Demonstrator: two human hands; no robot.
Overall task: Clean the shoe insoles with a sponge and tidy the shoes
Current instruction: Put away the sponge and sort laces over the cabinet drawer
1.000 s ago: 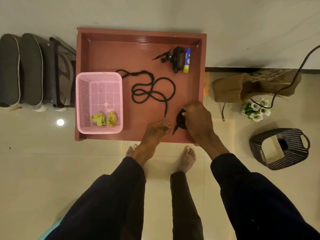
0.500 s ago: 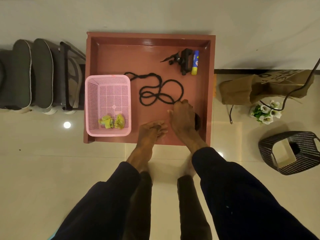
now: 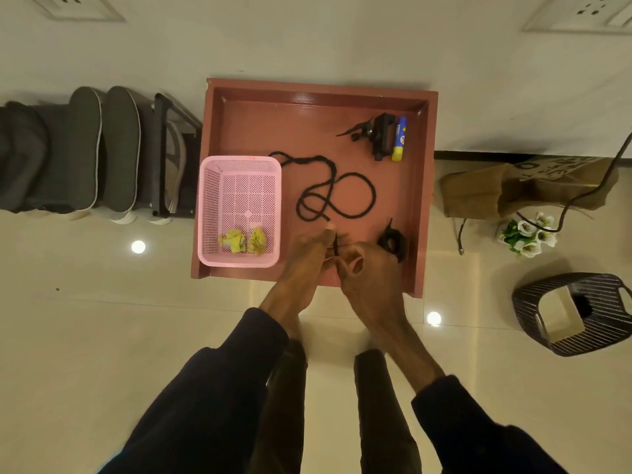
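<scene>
Two hands, ours, pinch the near end of the black shoelace (image 3: 337, 193), left hand (image 3: 309, 254) and right hand (image 3: 364, 268) alike, its loops trailing away from us across the red tray (image 3: 422, 200).

Counted: one red tray (image 3: 316, 88), one pink basket (image 3: 239, 165) with two yellow sponge bits (image 3: 243, 240), one loose black lace (image 3: 337, 195), two hands (image 3: 342, 265), two dark insoles (image 3: 102, 148).
</scene>
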